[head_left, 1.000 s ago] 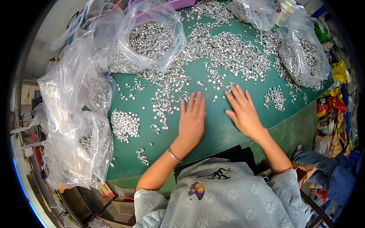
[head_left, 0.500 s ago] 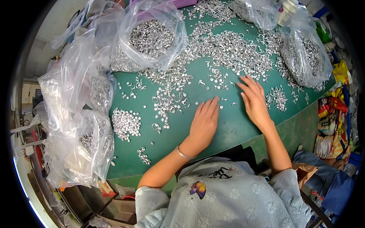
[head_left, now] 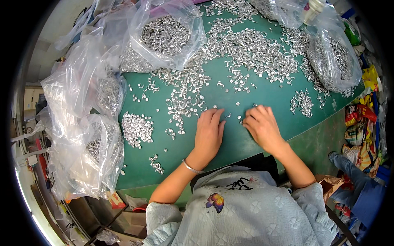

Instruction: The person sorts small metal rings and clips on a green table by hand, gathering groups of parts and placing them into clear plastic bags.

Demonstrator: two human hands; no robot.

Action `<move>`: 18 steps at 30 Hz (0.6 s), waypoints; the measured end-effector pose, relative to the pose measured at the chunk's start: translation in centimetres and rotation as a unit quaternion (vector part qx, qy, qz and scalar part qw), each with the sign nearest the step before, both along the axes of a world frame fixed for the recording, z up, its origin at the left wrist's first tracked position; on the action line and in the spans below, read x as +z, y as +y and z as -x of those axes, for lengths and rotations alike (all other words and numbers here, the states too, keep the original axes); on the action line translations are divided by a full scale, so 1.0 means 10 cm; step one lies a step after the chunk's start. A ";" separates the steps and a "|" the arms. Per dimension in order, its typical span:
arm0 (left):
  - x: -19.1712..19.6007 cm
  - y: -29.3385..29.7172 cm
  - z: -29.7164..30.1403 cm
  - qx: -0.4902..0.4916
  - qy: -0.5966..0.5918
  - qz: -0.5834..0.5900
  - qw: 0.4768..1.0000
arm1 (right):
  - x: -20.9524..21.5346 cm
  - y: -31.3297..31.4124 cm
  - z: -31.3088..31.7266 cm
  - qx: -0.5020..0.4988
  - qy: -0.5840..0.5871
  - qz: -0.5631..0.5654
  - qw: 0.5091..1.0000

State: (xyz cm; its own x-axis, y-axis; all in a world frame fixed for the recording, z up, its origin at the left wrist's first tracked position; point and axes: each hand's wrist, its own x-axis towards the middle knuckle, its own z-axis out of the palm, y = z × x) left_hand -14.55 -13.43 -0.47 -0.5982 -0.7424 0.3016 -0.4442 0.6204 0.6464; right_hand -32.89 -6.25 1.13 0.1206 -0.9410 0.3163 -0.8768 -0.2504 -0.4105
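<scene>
Head view, looking down on a green tabletop (head_left: 262, 135) strewn with small silvery metal pieces. A few loose pieces (head_left: 228, 115) lie between the two hands, near the front edge. Left hand (head_left: 208, 133) rests flat, palm down, fingers together and extended, fingertips just beside a curved piece. Right hand (head_left: 262, 126) is curled, fingers bent inward over tiny pieces at its fingertips; whether it pinches one cannot be told. Judged by look, the pieces are light, rigid and smooth, likely to slide on the mat; each is best taken between thumb and forefinger at its edges. Outward: a dense scatter of ring-like pieces (head_left: 184, 102) ahead of the left hand, a separate small heap (head_left: 137, 128) to the left, a broad spread (head_left: 254, 49) farther back, and a small cluster (head_left: 302, 101) to the right. Clear plastic bags of the same pieces ring the work: one at the back (head_left: 166, 35), one at right (head_left: 334, 61), several at left (head_left: 88, 151).
</scene>
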 end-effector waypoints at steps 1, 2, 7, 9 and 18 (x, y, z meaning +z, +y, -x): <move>0.01 0.01 0.01 0.001 -0.010 -0.007 1.000 | 0.00 0.06 -0.04 0.014 -0.007 -0.012 1.000; 0.02 0.02 0.03 0.001 -0.020 -0.014 1.000 | 0.01 0.10 -0.06 0.028 -0.013 -0.025 0.999; 0.05 0.04 0.08 -0.006 -0.039 0.005 0.999 | 0.03 -0.11 0.11 -0.013 -0.092 0.061 0.994; 0.11 0.13 0.08 -0.031 -0.053 0.006 0.998 | -0.04 -0.28 0.35 -0.151 -0.087 0.069 0.982; 0.02 0.28 -0.10 -0.064 -0.011 -0.010 0.998 | -0.03 -0.28 0.50 -0.139 -0.018 -0.014 0.990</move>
